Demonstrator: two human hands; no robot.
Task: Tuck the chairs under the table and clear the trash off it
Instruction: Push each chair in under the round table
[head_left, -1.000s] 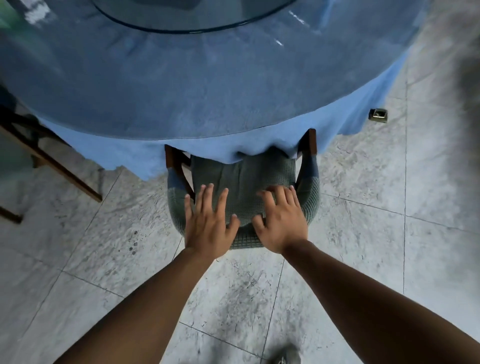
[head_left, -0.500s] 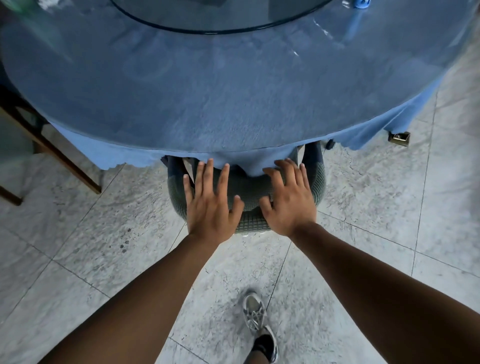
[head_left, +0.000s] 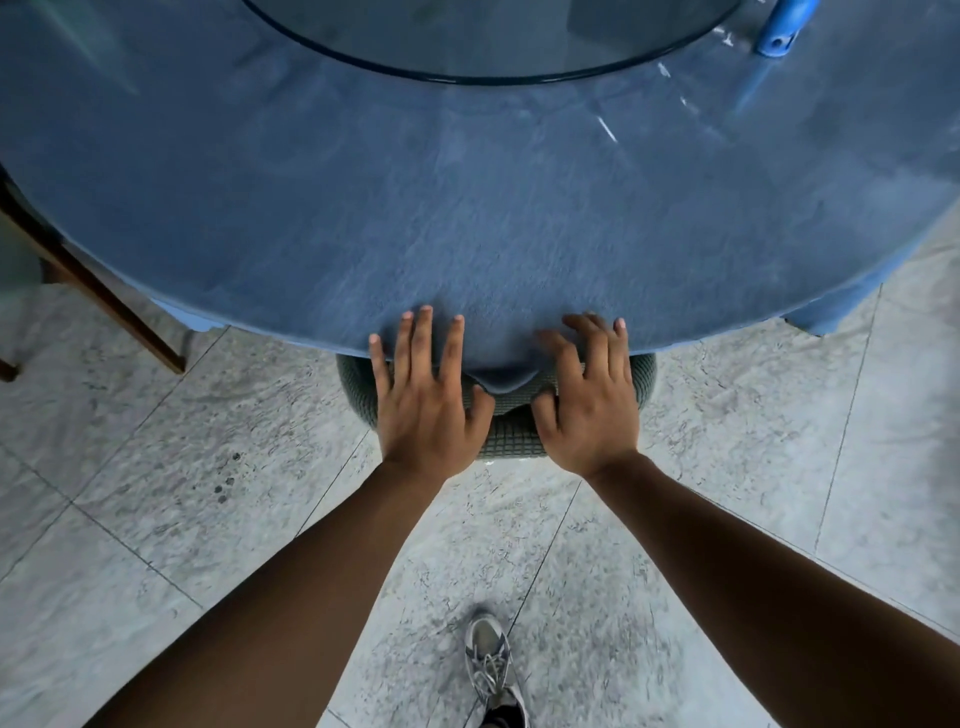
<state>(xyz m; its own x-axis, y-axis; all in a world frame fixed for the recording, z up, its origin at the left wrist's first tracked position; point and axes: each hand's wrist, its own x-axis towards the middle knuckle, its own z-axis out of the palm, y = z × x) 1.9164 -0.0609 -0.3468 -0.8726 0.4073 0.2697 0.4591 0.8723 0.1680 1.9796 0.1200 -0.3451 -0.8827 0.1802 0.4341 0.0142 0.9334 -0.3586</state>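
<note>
A round table (head_left: 467, 218) under a blue cloth fills the upper view. A grey-green padded chair (head_left: 511, 439) sits almost wholly beneath its near edge; only the curved top of the backrest shows. My left hand (head_left: 423, 400) lies flat on the backrest with fingers straight and spread, fingertips over the cloth edge. My right hand (head_left: 587, 400) presses the backrest beside it, fingers slightly bent. A blue plastic object (head_left: 784, 26) lies on the table at the far right.
A glass turntable (head_left: 493, 47) sits on the table's middle. Wooden legs of another chair (head_left: 104, 306) stand at the left. Grey marble floor tiles (head_left: 208, 493) lie all around. My shoe (head_left: 491, 670) is on the floor below.
The chair has slid forward under the table with both hands on its backrest; the seat and armrests are now hidden by the cloth. I have stepped closer.
</note>
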